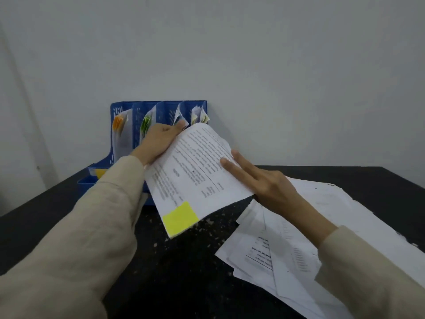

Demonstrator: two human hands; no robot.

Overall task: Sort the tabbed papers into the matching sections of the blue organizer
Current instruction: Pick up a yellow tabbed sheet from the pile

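A printed sheet with a yellow tab at its near corner is held in the air in front of the blue organizer. My left hand grips the sheet's far left edge, thumb on top. My right hand touches its right side with straight fingers on the page; whether the thumb is beneath, I cannot tell. The organizer stands against the wall, its sections holding papers with orange tabs, green tabs and further papers to the right.
A loose pile of white printed papers spreads over the right side of the dark speckled table, partly under my right forearm. A plain grey wall rises right behind the organizer.
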